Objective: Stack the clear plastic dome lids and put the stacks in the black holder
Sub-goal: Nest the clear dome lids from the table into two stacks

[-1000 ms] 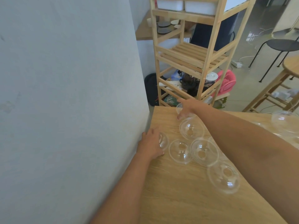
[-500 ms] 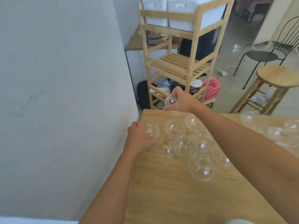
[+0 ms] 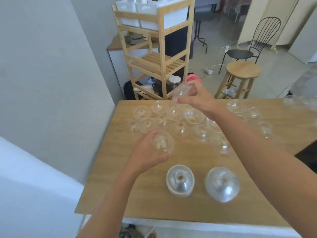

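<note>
Head view, starting at the grips: the left hand (image 3: 145, 156) is curled around a clear dome lid (image 3: 163, 143), possibly a few nested together, held low over the wooden table (image 3: 109, 184) near its left side. The right hand (image 3: 197, 97) reaches to the far edge and pinches another lid (image 3: 182, 91), lifted clear of the surface and tilted on its side. Between and beyond the two hands lies a loose scatter of single lids (image 3: 175, 121), many touching one another, with a further cluster (image 3: 248, 115) trailing off to the right. Nearer the body stand two finished-looking stacks: a left stack (image 3: 180, 182) and a right stack (image 3: 222, 184), side by side but apart. A dark shape (image 3: 307, 158) cut off at the right edge may be the black holder; I cannot tell. My judgement: stacking is partly done, most lids remain loose, and no stack appears to be in the holder yet
</note>
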`<state>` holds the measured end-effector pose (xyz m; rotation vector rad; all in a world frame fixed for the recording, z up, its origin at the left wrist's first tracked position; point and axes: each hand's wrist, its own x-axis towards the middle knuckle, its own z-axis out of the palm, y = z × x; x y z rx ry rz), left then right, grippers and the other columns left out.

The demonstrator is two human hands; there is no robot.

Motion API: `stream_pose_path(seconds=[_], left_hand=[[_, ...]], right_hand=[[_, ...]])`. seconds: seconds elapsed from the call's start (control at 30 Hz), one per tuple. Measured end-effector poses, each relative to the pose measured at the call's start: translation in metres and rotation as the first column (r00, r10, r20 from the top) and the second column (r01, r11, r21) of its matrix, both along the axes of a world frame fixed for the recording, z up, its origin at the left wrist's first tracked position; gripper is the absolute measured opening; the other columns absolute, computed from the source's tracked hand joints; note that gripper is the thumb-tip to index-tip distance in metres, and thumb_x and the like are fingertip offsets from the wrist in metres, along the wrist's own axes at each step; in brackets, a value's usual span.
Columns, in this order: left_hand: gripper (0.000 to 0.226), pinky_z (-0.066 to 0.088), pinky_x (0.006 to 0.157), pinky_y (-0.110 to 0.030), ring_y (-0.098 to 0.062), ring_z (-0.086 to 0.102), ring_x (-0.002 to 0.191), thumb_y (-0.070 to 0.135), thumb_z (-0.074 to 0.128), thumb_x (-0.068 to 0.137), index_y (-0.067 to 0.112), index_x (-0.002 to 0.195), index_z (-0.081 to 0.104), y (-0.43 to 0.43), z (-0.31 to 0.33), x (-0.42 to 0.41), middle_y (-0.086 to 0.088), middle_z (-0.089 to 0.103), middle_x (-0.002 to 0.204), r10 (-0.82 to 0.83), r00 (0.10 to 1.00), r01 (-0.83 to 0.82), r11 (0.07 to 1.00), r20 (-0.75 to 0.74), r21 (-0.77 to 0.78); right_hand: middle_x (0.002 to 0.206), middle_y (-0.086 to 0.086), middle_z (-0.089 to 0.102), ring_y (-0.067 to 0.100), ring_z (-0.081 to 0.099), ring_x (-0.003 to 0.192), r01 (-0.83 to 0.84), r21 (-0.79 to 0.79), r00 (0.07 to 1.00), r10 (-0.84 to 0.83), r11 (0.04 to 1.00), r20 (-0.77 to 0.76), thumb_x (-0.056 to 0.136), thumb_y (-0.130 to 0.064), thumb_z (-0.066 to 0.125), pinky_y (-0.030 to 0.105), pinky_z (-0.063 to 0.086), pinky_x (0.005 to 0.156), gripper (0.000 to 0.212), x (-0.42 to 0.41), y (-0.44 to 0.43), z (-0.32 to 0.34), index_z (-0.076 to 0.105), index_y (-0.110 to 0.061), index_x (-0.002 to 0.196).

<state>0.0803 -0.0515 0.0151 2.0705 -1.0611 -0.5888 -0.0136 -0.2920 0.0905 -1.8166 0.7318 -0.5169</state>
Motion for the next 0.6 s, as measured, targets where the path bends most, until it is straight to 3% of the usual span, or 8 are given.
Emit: stream_pose_path(seconds=[0.2, 0.33, 0.47, 0.6], left_hand=[[0.094, 0.037, 0.099, -0.027, -0.015, 0.038, 0.131, 0.036, 0.081, 0.066, 0.030, 0.147, 0.035, 0.008, -0.020, -0.085, 0.008, 0.039, 0.144, -0.067, 0.991, 0.051, 0.990, 0.118, 0.135], [0.089, 0.038, 0.101, -0.034, -0.022, 0.039, 0.124, 0.039, 0.077, 0.068, 0.030, 0.146, 0.035, 0.012, -0.033, -0.115, 0.006, 0.038, 0.142, -0.085, 0.968, 0.037, 0.979, 0.234, 0.201], [0.089, 0.037, 0.097, -0.029, -0.021, 0.037, 0.121, 0.040, 0.074, 0.069, 0.030, 0.147, 0.032, 0.013, -0.042, -0.125, 0.005, 0.039, 0.140, -0.088, 0.954, 0.009, 0.964, 0.288, 0.265], [0.093, 0.042, 0.096, -0.034, -0.021, 0.036, 0.126, 0.042, 0.076, 0.070, 0.031, 0.149, 0.028, 0.013, -0.048, -0.124, 0.005, 0.036, 0.144, -0.106, 0.958, 0.020, 0.952, 0.265, 0.306]], right_hand=[[0.110, -0.004, 0.054, 0.013, 0.059, 0.099, 0.093, 0.050, 0.995, -0.095, 0.994, 0.038, 0.053, -0.047, 0.088, 0.030, 0.048, 0.070, 0.074, -0.111, 0.028, -0.020, 0.044, -0.036, 0.112], [0.121, -0.006, 0.050, 0.018, 0.060, 0.108, 0.067, 0.077, 0.995, -0.073, 0.995, 0.073, 0.048, -0.050, 0.089, 0.037, 0.054, 0.087, 0.081, -0.161, 0.048, -0.046, 0.041, -0.045, 0.113], [0.129, -0.007, 0.048, 0.012, 0.053, 0.119, 0.013, 0.079, 0.993, -0.022, 0.997, 0.118, 0.049, -0.047, 0.093, 0.029, 0.043, 0.104, 0.087, -0.190, 0.064, -0.072, 0.047, -0.048, 0.123], [0.124, -0.010, 0.051, 0.007, 0.053, 0.118, 0.018, 0.092, 0.995, -0.027, 0.996, 0.091, 0.049, -0.042, 0.095, 0.025, 0.044, 0.103, 0.079, -0.204, 0.072, -0.091, 0.051, -0.051, 0.114]])
